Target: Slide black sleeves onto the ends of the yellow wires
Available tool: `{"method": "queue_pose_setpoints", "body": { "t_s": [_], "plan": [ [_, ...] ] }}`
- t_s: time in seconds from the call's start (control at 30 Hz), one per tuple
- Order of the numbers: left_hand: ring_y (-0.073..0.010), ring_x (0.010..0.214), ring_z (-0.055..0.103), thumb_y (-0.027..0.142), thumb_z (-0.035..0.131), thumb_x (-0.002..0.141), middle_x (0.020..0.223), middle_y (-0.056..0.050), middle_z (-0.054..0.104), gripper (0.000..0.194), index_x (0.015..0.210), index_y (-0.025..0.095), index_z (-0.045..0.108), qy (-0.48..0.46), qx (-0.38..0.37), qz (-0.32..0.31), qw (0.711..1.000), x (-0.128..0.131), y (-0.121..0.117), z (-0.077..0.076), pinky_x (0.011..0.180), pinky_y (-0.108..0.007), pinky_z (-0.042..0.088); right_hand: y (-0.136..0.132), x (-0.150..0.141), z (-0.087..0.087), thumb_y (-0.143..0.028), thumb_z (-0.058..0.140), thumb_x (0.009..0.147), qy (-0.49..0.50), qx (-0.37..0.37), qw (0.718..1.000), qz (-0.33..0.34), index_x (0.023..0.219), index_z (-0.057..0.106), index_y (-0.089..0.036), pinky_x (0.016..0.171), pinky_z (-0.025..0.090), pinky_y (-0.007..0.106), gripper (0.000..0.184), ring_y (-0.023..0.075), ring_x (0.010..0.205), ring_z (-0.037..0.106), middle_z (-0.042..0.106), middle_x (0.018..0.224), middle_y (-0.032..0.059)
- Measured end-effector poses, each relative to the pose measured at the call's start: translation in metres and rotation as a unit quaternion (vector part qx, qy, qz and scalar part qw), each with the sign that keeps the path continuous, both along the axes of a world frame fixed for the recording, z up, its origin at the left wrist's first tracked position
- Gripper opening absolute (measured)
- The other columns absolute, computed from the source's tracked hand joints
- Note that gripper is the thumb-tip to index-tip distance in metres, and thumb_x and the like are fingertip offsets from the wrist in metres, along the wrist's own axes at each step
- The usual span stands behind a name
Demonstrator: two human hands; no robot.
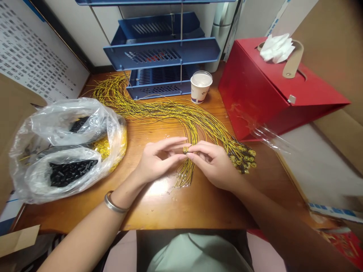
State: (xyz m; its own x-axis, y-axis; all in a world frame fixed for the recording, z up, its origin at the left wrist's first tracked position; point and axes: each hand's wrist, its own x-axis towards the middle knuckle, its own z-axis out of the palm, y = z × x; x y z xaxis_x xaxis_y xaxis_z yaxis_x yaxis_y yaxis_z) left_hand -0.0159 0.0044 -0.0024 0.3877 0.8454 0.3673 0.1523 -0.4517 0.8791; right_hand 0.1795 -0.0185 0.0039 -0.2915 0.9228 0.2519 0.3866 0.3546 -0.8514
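Observation:
Above the middle of the table, my left hand [157, 158] and my right hand [214, 160] meet with fingertips closed around a small yellow cap [185, 150] with something dark at it. Thumb and fingers of both hands pinch it from either side. Under and behind my hands runs a long bundle of thin yellow and black wires [170, 109]. Its loose ends [183, 179], with small bright tips, fan out just below my fingers. To the right of my right hand lie wire ends fitted with yellow caps [245, 156] and black sleeves. My fingers partly hide the held cap.
At left a clear plastic bag [113, 113] holds yellow rings [102, 147] and inner bags of black tubular pieces [70, 172]. A blue tray rack [161, 54] stands behind the wires. A paper cup [200, 87] and a red tissue box [252, 87] stand back right.

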Motion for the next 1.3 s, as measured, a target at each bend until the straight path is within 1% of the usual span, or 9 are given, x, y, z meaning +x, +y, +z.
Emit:
{"method": "queue_pose_setpoints", "body": {
  "t_s": [0.1, 0.23, 0.3, 0.43, 0.57, 0.67, 0.9, 1.13, 1.3],
  "plan": [
    [-0.0133, 0.076, 0.073, 0.016, 0.076, 0.077, 0.109, -0.011, 0.074, 0.043, 0.119, 0.015, 0.066, 0.000, -0.017, -0.004, 1.000, 0.0002, -0.0017, -0.0009, 0.066, -0.017, 0.059, -0.0003, -0.0007, -0.0017, -0.022, 0.060, 0.090, -0.011, 0.048, 0.999, -0.015, 0.095, 0.071, -0.016, 0.054, 0.037, 0.025, 0.014, 0.0085, 0.055, 0.045, 0.059, 0.074, 0.0005],
    [-0.0086, 0.060, 0.067, 0.019, 0.075, 0.078, 0.106, -0.011, 0.074, 0.038, 0.115, 0.016, 0.068, 0.025, -0.015, 0.005, 1.000, -0.0005, -0.0012, -0.0006, 0.059, -0.018, 0.056, 0.0001, -0.0002, -0.0020, -0.015, 0.061, 0.088, -0.018, 0.141, 0.989, -0.033, 0.094, 0.072, -0.013, 0.058, 0.043, 0.024, 0.012, 0.0089, 0.059, 0.049, 0.063, 0.075, 0.0019],
    [-0.0090, 0.063, 0.066, 0.018, 0.075, 0.078, 0.105, -0.011, 0.074, 0.032, 0.110, 0.015, 0.070, 0.025, 0.020, 0.009, 0.999, -0.0003, 0.0007, -0.0010, 0.059, -0.018, 0.055, 0.0010, 0.0008, -0.0022, -0.013, 0.062, 0.088, -0.021, 0.180, 0.983, -0.035, 0.094, 0.073, -0.012, 0.062, 0.046, 0.024, 0.013, 0.0096, 0.064, 0.054, 0.065, 0.078, 0.0039],
    [-0.0136, 0.082, 0.067, 0.014, 0.077, 0.076, 0.098, -0.010, 0.073, 0.022, 0.097, 0.014, 0.072, 0.022, 0.117, 0.011, 0.993, 0.0020, 0.0048, -0.0010, 0.064, -0.019, 0.054, 0.0024, 0.0029, -0.0044, -0.013, 0.063, 0.087, -0.046, 0.215, 0.975, -0.041, 0.096, 0.074, -0.011, 0.065, 0.049, 0.022, 0.014, 0.0101, 0.070, 0.061, 0.068, 0.083, 0.0062],
    [-0.0090, 0.067, 0.059, 0.016, 0.078, 0.075, 0.087, -0.007, 0.069, 0.021, 0.094, 0.013, 0.071, 0.021, 0.158, 0.014, 0.987, 0.0039, 0.0049, 0.0006, 0.056, -0.018, 0.049, 0.0026, 0.0040, -0.0081, -0.015, 0.062, 0.088, -0.083, 0.243, 0.965, -0.043, 0.096, 0.074, -0.014, 0.062, 0.049, 0.022, 0.014, 0.0105, 0.070, 0.062, 0.068, 0.083, 0.0049],
    [-0.0080, 0.063, 0.057, 0.018, 0.079, 0.075, 0.084, -0.006, 0.068, 0.020, 0.092, 0.013, 0.071, 0.024, 0.162, 0.017, 0.986, 0.0036, 0.0037, 0.0012, 0.055, -0.018, 0.047, 0.0029, 0.0040, -0.0092, -0.016, 0.062, 0.088, -0.098, 0.256, 0.961, -0.044, 0.097, 0.074, -0.015, 0.060, 0.049, 0.022, 0.015, 0.0100, 0.068, 0.062, 0.068, 0.084, 0.0045],
    [-0.0117, 0.072, 0.064, 0.016, 0.076, 0.077, 0.083, -0.007, 0.071, 0.014, 0.090, 0.013, 0.071, 0.031, 0.167, 0.015, 0.985, 0.0022, 0.0042, 0.0007, 0.065, -0.022, 0.053, 0.0019, 0.0036, -0.0063, -0.014, 0.065, 0.086, -0.075, 0.249, 0.964, -0.057, 0.095, 0.073, -0.013, 0.060, 0.048, 0.021, 0.012, 0.0086, 0.066, 0.061, 0.068, 0.082, 0.0044],
    [-0.0055, 0.052, 0.055, 0.019, 0.079, 0.074, 0.085, -0.007, 0.072, 0.029, 0.099, 0.012, 0.066, 0.016, 0.088, 0.041, 0.995, 0.0041, 0.0001, -0.0018, 0.048, -0.017, 0.047, 0.0013, 0.0045, -0.0044, -0.013, 0.067, 0.084, -0.067, 0.250, 0.964, -0.060, 0.093, 0.073, -0.014, 0.059, 0.046, 0.021, 0.011, 0.0072, 0.061, 0.056, 0.067, 0.080, 0.0030],
    [-0.0053, 0.053, 0.054, 0.019, 0.080, 0.073, 0.085, -0.007, 0.071, 0.030, 0.098, 0.012, 0.066, 0.016, 0.107, 0.029, 0.994, 0.0033, 0.0009, -0.0031, 0.048, -0.016, 0.047, 0.0002, 0.0040, -0.0038, -0.013, 0.067, 0.084, -0.067, 0.252, 0.964, -0.058, 0.093, 0.073, -0.014, 0.058, 0.046, 0.020, 0.011, 0.0074, 0.061, 0.056, 0.067, 0.080, 0.0033]
  ]
}}
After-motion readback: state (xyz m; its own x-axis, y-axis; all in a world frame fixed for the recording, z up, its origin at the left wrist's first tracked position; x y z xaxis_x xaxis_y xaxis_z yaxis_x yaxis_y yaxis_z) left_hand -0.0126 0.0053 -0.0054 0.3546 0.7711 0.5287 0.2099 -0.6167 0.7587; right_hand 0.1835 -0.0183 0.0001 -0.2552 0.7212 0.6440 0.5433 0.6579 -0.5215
